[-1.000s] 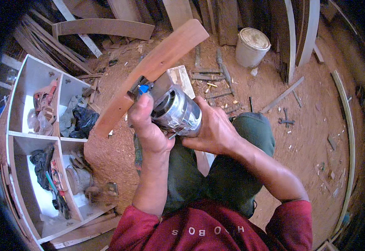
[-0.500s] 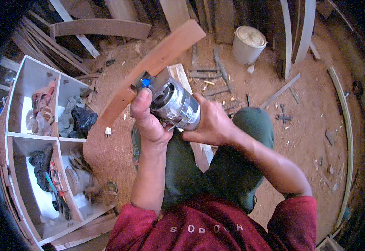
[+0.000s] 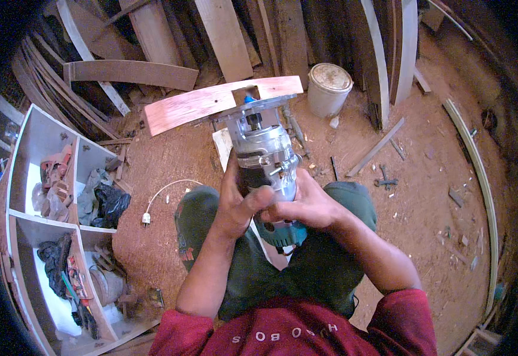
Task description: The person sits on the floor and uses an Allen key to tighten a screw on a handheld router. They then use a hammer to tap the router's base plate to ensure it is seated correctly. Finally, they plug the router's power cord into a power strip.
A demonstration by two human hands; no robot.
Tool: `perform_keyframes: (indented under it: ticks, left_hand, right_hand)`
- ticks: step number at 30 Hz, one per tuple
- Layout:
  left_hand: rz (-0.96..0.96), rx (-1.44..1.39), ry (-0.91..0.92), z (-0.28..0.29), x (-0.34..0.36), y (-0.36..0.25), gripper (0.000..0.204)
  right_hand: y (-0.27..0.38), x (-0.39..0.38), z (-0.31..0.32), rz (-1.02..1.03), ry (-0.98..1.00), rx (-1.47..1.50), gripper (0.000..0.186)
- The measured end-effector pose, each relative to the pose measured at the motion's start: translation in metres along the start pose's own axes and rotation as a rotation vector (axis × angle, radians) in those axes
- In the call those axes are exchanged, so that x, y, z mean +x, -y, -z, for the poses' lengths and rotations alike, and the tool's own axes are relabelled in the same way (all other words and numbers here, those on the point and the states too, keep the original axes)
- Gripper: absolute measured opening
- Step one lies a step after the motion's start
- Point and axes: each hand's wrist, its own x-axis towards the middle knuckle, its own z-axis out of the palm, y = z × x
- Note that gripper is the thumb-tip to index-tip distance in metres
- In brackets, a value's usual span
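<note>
A silver and teal wood router [image 3: 265,160] stands nearly upright over my lap, base plate pointing away from me. A reddish curved wooden board [image 3: 211,101] is fixed across that base. My left hand [image 3: 240,204] wraps the left side of the motor body. My right hand [image 3: 309,204] grips its right side, fingers toward the lower teal end [image 3: 279,234]. A white power plug [image 3: 146,219] on a thin cord lies on the sawdust left of my knee.
A white open shelf unit [image 3: 39,196] holding tools and rags lies at the left. A white bucket [image 3: 329,88] stands ahead. Planks and curved wood strips [image 3: 131,72] lean along the far side, and scraps litter the red dirt floor at right.
The router has been turned from lying tilted left to nearly upright, so the board now runs level across the top. Both hands shifted lower on the body. The plug has come into view.
</note>
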Motion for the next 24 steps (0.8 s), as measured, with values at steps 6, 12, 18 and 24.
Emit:
perform_keyframes:
  ticks: [6,12,18,24]
  left_hand:
    - [0.039,0.088,-0.04,-0.007,0.003,-0.003,0.091]
    - [0.112,0.173,-0.085,-0.005,0.001,-0.006,0.079]
    - [0.046,0.232,-0.03,-0.001,0.0,-0.01,0.081]
    - [0.103,0.114,-0.013,0.006,-0.003,-0.011,0.089]
  right_hand:
    - [-0.005,-0.002,0.002,-0.03,-0.009,0.081,0.032]
    - [-0.008,0.002,0.0,0.016,-0.009,0.016,0.031]
    - [-0.026,0.015,-0.012,0.287,-0.278,-0.258,0.066]
    - [-0.036,0.014,-0.015,0.279,-0.288,-0.415,0.082]
